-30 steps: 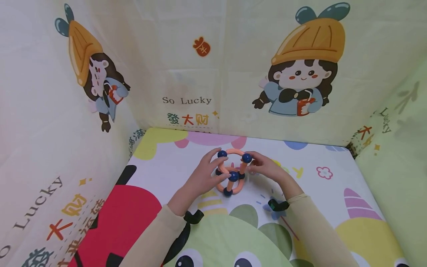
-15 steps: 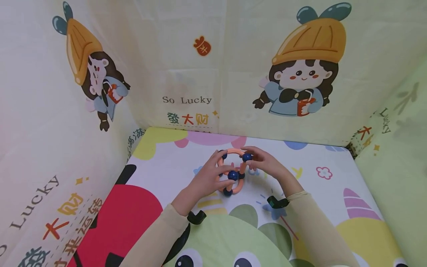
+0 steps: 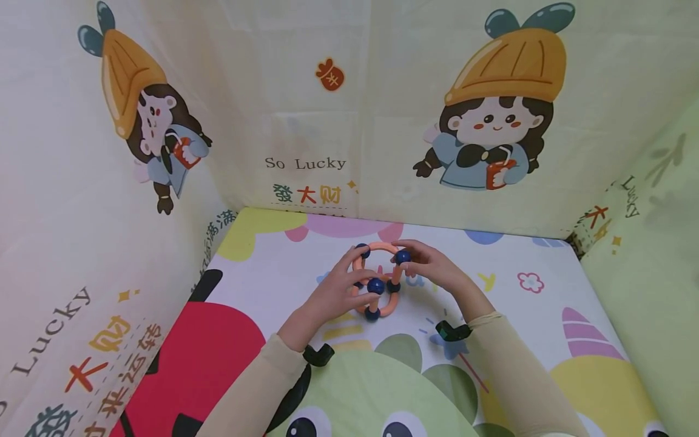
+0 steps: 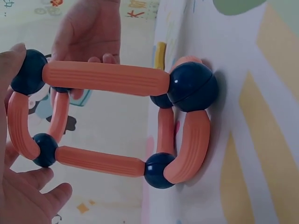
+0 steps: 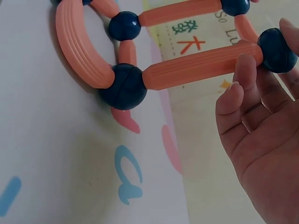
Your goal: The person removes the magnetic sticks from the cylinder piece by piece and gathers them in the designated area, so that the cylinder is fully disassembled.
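A frame of orange magnetic rods and dark blue balls [image 3: 375, 286] stands on the table. Curved rods form its upper and lower rings, and straight rods [image 4: 107, 74] join them upright. My left hand [image 3: 335, 292] holds the upper ring from the left, its thumb at the near ball and its fingertips by the far-left one. At the upper right ball [image 3: 403, 257], the thumb and fingers of my right hand [image 3: 437, 270] pinch from both sides. In the right wrist view, the right hand's fingers curl beside a straight rod [image 5: 201, 65]. Part of the upper ring is hidden by the left hand.
The table [image 3: 480, 364] has a cartoon-printed cover. Pale printed cloth [image 3: 382, 145] rises behind it and on both sides. Dark straps with small black pieces [image 3: 318, 355] sit at the wrists.
My left hand has moved slightly rightward around the upper ring. The right hand's fingers have closed in over the upper right ball. The frame has stayed nearly in place, with a slight shift left.
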A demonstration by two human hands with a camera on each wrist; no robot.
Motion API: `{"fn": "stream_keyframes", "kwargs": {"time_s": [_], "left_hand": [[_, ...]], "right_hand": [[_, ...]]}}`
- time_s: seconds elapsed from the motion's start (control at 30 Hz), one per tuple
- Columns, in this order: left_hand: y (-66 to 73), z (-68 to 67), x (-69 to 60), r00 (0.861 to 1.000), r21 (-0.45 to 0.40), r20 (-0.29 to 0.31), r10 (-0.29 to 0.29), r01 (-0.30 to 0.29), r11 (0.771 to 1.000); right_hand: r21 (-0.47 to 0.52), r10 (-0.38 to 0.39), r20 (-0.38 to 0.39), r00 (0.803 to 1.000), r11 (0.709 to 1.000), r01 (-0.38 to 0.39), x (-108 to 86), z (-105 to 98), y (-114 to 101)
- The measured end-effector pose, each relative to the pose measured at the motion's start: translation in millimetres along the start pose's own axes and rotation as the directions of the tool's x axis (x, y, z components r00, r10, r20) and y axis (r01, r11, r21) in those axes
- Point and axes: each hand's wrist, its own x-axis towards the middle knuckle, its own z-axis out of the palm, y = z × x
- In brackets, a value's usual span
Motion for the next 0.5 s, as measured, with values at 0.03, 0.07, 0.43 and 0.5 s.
{"fn": "stream_keyframes", "kwargs": {"time_s": [0.03,0.07,0.43,0.5], "left_hand": [[-1.1,-0.2,-0.2,1.0,-0.017,0.004,-0.005,0.005,1.0],[-2.0,-0.2,-0.2,1.0,-0.032,0.007,-0.01,0.01,0.999],[-5.9,0.6,0.8,1.0,-0.062,0.02,-0.018,0.019,0.998],[-5.6,0.4,0.6,0.999,-0.064,0.025,-0.025,0.027,0.998]], "right_hand": [[0.001,0.002,0.001,1.0,1.0,-0.002,0.3,0,0],[0.001,0.002,0.002,1.0,1.0,-0.002,0.7,0,0],[-0.085,0.094,-0.03,0.995,0.992,-0.096,16.3,-11,-11],[-0.087,0.122,-0.023,0.992,0.989,-0.124,21.1,-14,-15]]}}
